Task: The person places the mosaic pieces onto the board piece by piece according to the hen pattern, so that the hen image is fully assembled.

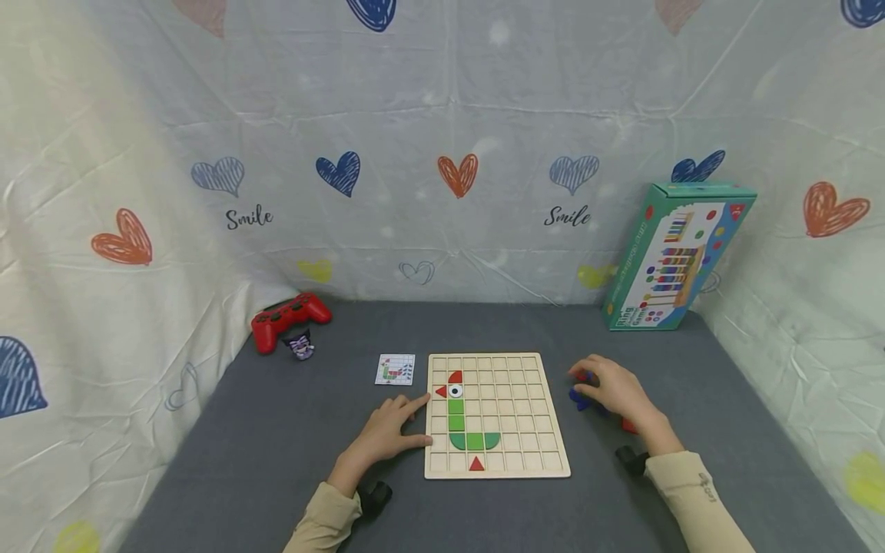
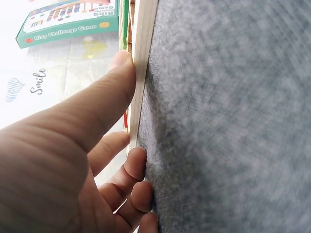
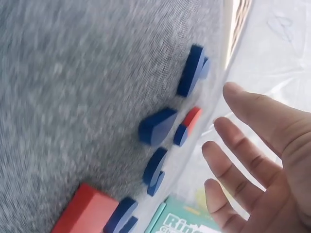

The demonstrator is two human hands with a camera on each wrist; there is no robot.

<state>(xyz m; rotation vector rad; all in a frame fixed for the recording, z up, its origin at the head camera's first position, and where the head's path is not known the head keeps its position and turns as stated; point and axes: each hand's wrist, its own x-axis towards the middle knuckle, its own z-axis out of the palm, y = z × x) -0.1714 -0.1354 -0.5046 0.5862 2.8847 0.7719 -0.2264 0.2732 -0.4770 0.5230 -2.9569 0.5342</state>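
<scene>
A wooden grid board [image 1: 525,407] lies on the dark cloth. On it, red, white and green pieces [image 1: 456,422] form a bird's head, neck and curved body, with a red triangle [image 1: 476,464] below. My left hand [image 1: 382,432] touches the board's left edge with thumb and index finger; its other fingers bend loosely beside it. Right of the board, my right hand [image 1: 615,388] hovers over loose blue pieces [image 3: 158,127] and a small red piece [image 3: 193,119]. In the right wrist view, its fingers are spread and hold nothing. A larger red piece [image 3: 82,208] lies nearer the wrist.
A small printed card [image 1: 395,369] lies beyond the board's left corner. At the back left are a red game controller [image 1: 290,319] and a small purple figure [image 1: 300,346]. A green game box [image 1: 677,257] stands at the back right against the hanging sheet.
</scene>
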